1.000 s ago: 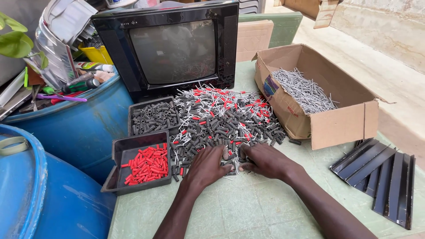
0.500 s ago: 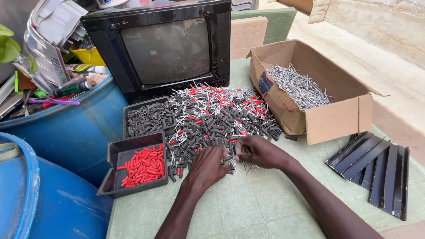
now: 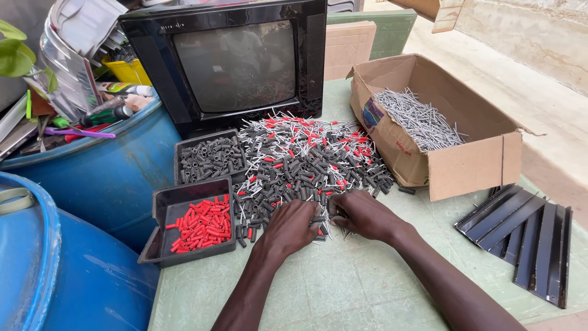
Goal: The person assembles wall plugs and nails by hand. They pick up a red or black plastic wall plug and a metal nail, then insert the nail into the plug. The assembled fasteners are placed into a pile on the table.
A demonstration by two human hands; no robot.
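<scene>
Currently both hands rest on the near edge of the pile of small sleeves and pins [image 3: 306,160]. Left hand [image 3: 293,225] curled, fingertips in the pile; right hand [image 3: 362,214] curled too; contents of either grip cannot be told. Red-sleeve tray [image 3: 160,245] left of the pile, cardboard box [image 3: 471,168] right. Bare green surface [image 3: 343,288] nearside.

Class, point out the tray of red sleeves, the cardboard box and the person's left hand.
tray of red sleeves [image 3: 160,246], head view, bare floor.
cardboard box [image 3: 471,165], head view, front wall.
left hand [image 3: 293,227], head view, back of hand.
</scene>
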